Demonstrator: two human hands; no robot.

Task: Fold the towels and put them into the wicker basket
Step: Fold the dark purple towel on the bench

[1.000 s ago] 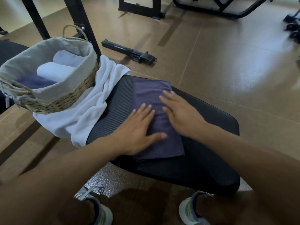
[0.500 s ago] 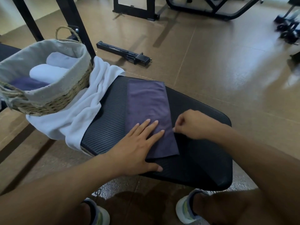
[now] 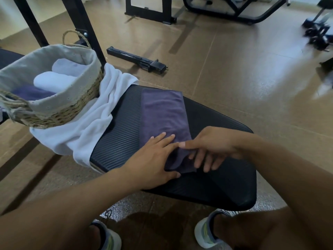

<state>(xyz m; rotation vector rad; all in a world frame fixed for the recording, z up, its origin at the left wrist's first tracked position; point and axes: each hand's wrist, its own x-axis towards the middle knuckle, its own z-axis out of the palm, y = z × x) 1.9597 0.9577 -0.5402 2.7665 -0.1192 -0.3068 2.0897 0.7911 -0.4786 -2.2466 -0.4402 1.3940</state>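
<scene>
A person's two bare hands work a folded purple towel (image 3: pixel 163 112) laid lengthwise on a black ribbed pad (image 3: pixel 223 177). The left hand (image 3: pixel 153 159) lies flat on the towel's near left part, fingers straight and slightly spread, thumb along the near edge. Just right of it, almost touching its fingertips, the right hand (image 3: pixel 207 150) grips the towel's near right corner, thumb on top and fingers under the cloth, the corner raised off the pad and bunched between the two hands. The rest of the towel stretches away from the hands, flat, toward the pad's far edge.

Far left of the left hand stands the wicker basket (image 3: pixel 59 114) with a pale cloth lining and a rope handle; inside lie two white rolled towels (image 3: pixel 55 80) and a purple one (image 3: pixel 30 92). A loose white towel (image 3: pixel 93 127) lies between basket and left hand, partly under the basket and draped over the pad's left edge.

Beyond the hands, a black metal bar (image 3: pixel 137 59) lies on the brown floor (image 3: pixel 252 78), with black frames at the far edge of view. Below the hands, two light sneakers (image 3: pixel 207 233) stand on the floor.
</scene>
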